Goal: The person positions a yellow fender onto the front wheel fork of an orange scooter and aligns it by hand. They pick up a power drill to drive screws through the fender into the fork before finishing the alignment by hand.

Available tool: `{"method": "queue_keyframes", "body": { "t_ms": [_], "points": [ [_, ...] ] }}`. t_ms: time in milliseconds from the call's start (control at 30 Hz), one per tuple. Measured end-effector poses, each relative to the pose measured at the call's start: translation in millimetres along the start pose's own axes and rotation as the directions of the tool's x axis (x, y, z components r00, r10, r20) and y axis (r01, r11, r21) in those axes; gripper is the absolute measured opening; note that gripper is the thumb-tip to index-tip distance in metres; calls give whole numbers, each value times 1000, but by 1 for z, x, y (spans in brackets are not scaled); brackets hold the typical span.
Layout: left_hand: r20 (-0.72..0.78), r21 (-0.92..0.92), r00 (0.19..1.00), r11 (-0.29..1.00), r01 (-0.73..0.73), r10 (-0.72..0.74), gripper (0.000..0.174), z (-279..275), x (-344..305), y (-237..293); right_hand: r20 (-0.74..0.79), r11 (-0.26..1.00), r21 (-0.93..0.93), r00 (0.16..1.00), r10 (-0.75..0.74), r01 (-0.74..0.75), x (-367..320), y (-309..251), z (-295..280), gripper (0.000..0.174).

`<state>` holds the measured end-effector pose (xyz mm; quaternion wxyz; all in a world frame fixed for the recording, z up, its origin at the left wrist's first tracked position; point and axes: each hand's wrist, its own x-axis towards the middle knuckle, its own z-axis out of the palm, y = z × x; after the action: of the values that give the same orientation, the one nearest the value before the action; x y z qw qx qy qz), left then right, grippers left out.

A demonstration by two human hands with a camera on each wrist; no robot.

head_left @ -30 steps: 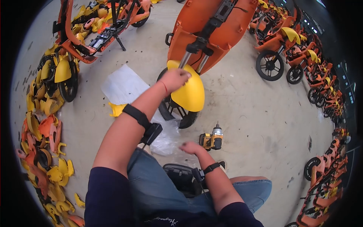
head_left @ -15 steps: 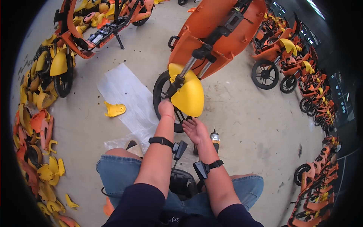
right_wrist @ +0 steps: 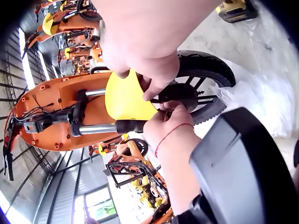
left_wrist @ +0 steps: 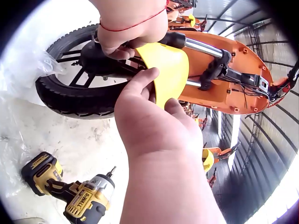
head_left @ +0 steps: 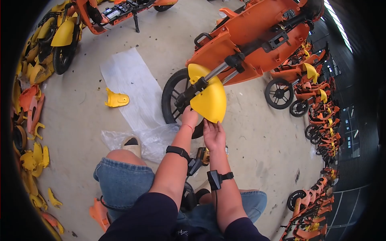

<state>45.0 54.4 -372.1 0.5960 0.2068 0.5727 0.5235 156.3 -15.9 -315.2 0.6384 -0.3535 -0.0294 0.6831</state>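
Note:
A yellow front fender (head_left: 212, 100) sits over the black front wheel (head_left: 170, 94) of an orange scooter (head_left: 257, 48), beside the fork (head_left: 193, 90). My left hand (head_left: 189, 117), with a red string at the wrist, is at the fender's lower edge near the fork's end. Its fingers (right_wrist: 163, 114) are curled there; I cannot tell what they pinch. My right hand (head_left: 214, 135), palm up, pinches the fender's lower rim. In the left wrist view its thumb lies on the outer face and its index finger (left_wrist: 148, 77) at the inner edge.
A yellow-and-black DeWalt impact driver (left_wrist: 84, 193) lies on the floor by the wheel. Crumpled clear plastic (head_left: 148, 140) and a white sheet (head_left: 130, 84) with a yellow part (head_left: 116, 99) are to the left. Piled covers (head_left: 34, 156) and rows of scooters (head_left: 317, 104) flank the sides.
My left hand has come down from the upper fender to its lower edge. My right hand has risen from beside the impact driver to the fender rim. The head view has shifted.

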Motion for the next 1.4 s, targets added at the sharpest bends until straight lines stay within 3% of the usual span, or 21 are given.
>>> {"method": "queue_keyframes", "body": {
  "t_ms": [100,300,600,733,833,1133,1400],
  "points": [
    [-11,46,993,992,-116,117,35,-2,-20,23,-7,999,-24,1000,-27,27,1,-3,6,35],
    [-8,164,980,967,-194,198,29,-1,-27,26,-27,992,4,991,-128,128,13,-2,-6,26],
    [37,244,974,943,-226,223,27,5,-12,5,-69,977,66,977,-200,204,12,-1,4,24],
    [73,290,969,924,-248,237,26,1,-21,18,-15,975,76,978,-207,208,11,-7,7,23],
    [70,229,970,943,-241,231,26,-1,-21,18,-57,976,69,977,-204,208,10,-6,8,24],
    [51,283,973,931,-230,225,31,0,-17,15,-135,974,86,971,-195,208,15,2,5,24],
    [39,259,969,934,-246,244,31,0,-24,27,-89,979,109,983,-163,172,13,3,8,25]
  ]
}}
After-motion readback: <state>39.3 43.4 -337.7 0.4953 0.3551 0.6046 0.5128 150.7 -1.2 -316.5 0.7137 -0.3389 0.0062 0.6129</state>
